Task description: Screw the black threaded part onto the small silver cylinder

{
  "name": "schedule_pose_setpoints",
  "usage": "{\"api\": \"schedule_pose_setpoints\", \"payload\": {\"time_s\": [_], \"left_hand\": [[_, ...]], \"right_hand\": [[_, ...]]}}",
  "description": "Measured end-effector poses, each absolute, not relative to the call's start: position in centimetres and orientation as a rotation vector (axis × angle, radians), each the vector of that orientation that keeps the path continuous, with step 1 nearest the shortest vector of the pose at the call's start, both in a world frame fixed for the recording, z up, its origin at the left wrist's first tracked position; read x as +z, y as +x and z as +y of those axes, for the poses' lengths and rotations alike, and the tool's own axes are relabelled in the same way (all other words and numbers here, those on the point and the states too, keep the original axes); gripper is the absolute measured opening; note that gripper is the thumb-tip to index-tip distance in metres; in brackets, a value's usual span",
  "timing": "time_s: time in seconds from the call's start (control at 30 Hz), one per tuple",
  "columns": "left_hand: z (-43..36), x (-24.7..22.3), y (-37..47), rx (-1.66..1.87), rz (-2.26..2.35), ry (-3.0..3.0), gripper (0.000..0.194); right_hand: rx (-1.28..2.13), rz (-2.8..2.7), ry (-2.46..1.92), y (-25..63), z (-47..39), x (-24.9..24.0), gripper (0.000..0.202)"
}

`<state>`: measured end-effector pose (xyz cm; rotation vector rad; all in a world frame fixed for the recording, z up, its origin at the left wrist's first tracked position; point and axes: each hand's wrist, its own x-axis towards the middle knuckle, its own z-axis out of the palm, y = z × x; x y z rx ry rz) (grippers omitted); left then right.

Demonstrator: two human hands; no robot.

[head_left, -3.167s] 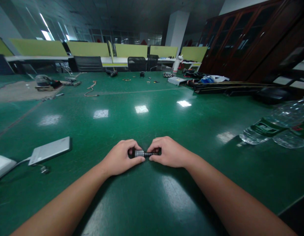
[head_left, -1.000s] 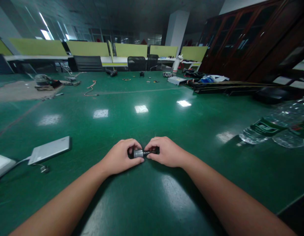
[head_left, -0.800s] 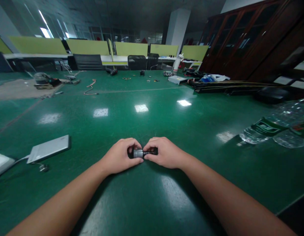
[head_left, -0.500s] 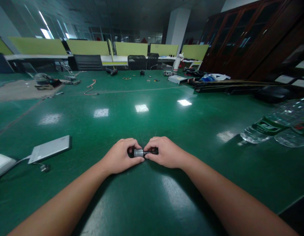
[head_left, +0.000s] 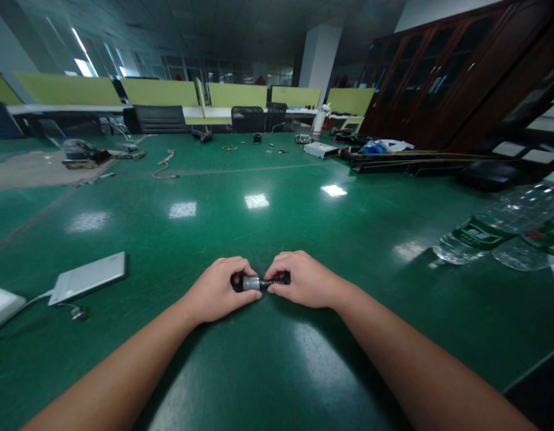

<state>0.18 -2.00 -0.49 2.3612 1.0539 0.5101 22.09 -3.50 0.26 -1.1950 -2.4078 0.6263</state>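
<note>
My left hand (head_left: 223, 288) curls around a small silver metal cylinder (head_left: 251, 283), with thumb and fingers on either side of it. Thin and dark, a ridged rod (head_left: 265, 283) runs from the cylinder's right end toward my right hand (head_left: 299, 279). That hand pinches the rod between thumb and fingertips, and the rod's far end sits in shadow inside the palm. The two pieces lie in line, level, close above or on the green tabletop (head_left: 241, 371). Whether they are joined I cannot tell.
At left lie a grey flat box (head_left: 88, 278) with a cable and a white block (head_left: 3, 308). Clear plastic bottles (head_left: 474, 236) stand at right. Farther back are a cord (head_left: 164, 164), a silver box (head_left: 319, 149) and long dark strips (head_left: 393, 160).
My right hand has shifted slightly right, away from my left, and a bit more of the ridged rod shows between them. The camera view has tilted slightly. Both grips stay closed.
</note>
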Motion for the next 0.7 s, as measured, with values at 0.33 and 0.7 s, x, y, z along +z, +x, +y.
{"api": "schedule_pose_setpoints", "payload": {"time_s": [0.33, 0.7], "left_hand": [[-2.0, -0.6, 0.0, 0.496, 1.059, 2.364, 0.022], [-2.1, -0.5, 0.1, 0.512, 1.056, 2.377, 0.023]], "right_hand": [[0.653, -2.397, -1.210, 22.6, -3.5, 0.3, 0.013], [0.722, -2.384, -1.255, 23.7, -3.1, 0.5, 0.012]]}}
